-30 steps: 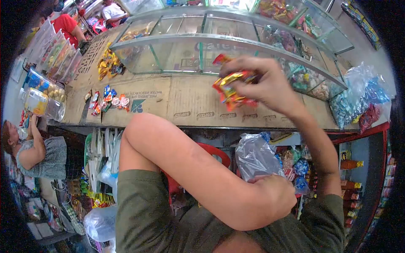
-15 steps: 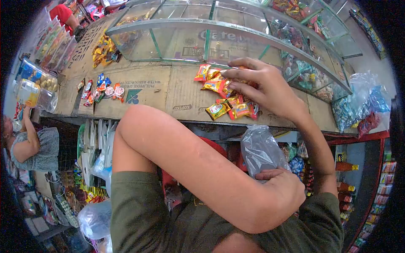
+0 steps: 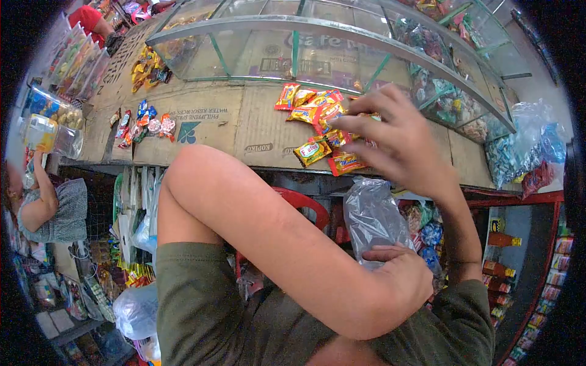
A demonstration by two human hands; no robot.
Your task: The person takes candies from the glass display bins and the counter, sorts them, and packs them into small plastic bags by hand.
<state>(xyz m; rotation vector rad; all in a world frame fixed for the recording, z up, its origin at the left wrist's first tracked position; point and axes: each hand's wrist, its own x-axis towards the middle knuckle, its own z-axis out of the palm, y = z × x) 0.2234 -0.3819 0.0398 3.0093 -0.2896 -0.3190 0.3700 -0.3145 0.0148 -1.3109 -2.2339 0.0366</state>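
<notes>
Red, yellow and orange wrapped candies (image 3: 307, 112) lie in a loose pile on the cardboard-covered counter (image 3: 244, 122). Just over the pile's right side is my right hand (image 3: 403, 143), blurred, its fingers apart with nothing seen between them; it hides some candies. A yellow and dark candy (image 3: 312, 151) lies at the pile's front. My left arm crosses in front of my body, and my left hand (image 3: 403, 276) grips a clear plastic bag (image 3: 373, 213) below the counter edge. The bag hangs upright and looks mostly empty.
Glass display cases (image 3: 256, 52) stand behind the pile. Smaller candy groups (image 3: 145, 127) and yellow packets (image 3: 146, 70) lie left. Plastic jars (image 3: 52, 131) and a person (image 3: 52, 210) are at far left. Filled bags (image 3: 528, 143) sit right, above shelved bottles (image 3: 503, 239).
The candies have left my right hand and now lie on the counter. Its fingers have spread, and it has shifted slightly right. My left hand still holds the bag.
</notes>
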